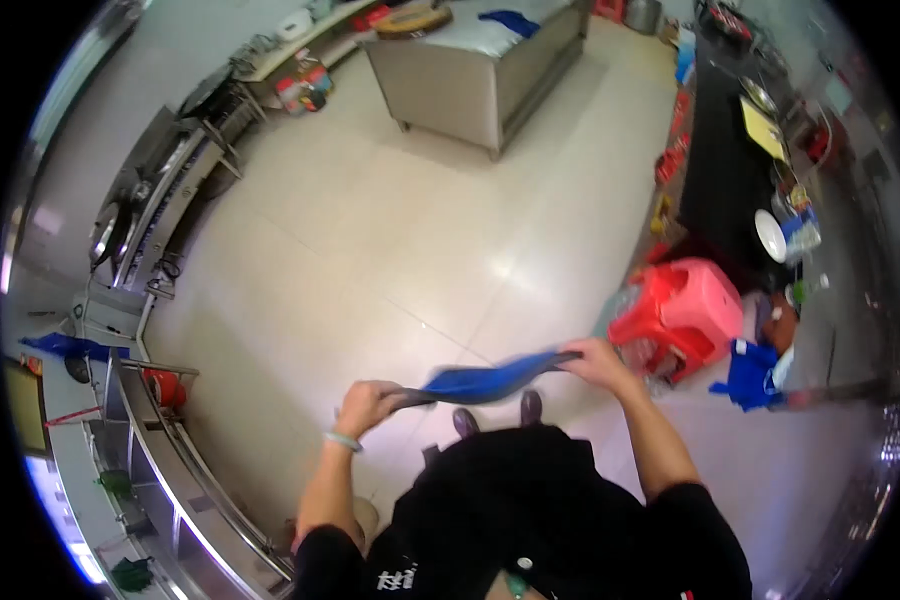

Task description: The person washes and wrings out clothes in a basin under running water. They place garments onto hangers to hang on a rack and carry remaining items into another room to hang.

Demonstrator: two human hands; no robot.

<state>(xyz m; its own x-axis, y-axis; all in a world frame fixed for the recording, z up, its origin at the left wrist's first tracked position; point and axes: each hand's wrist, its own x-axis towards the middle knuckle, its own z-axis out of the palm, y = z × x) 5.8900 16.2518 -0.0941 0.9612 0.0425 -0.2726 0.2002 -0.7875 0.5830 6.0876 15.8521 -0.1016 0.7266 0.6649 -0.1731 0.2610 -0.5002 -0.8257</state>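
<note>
A blue cloth with dark edges (485,382), perhaps a folded apron, is stretched between my two hands in front of my waist. My left hand (370,408), with a pale bangle at the wrist, is closed around its dark left end. At the other end, my right hand (598,364) grips the dark band between fingers and thumb. The cloth hangs in the air above the floor and my shoes (532,408), slightly blurred. Its full shape is hidden by the folds.
Stacked red plastic stools (705,308) stand to my right, beside a dark counter (725,150) with a white bowl (769,236). A blue cloth (748,375) lies near them. Ahead is a steel cabinet table (435,95); a stove (175,185) and metal rack (155,470) line the left.
</note>
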